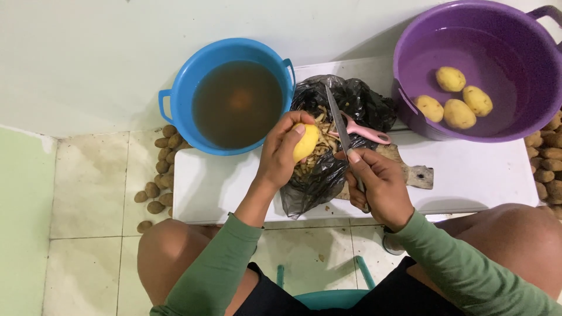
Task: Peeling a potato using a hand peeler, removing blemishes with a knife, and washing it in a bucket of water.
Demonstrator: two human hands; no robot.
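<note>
Left hand [281, 152] gripped peeled potato [305, 142] over black peel bag [345, 129], fingers curled round it. Right hand [379, 186] clenched knife [341, 126], blade pointing far. Judged best: shallow cuts, blade away from thumb, peels dropping into bag. Purple tub [421, 55] far right held peeled potatoes.

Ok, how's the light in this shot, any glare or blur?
Head view: soft, even light, faint shadows under the purple tub; a dull sheen on the blue tub's murky water; the potato, knife and both hands are sharp, no motion blur; slight wide-angle bending at the edges.
</note>
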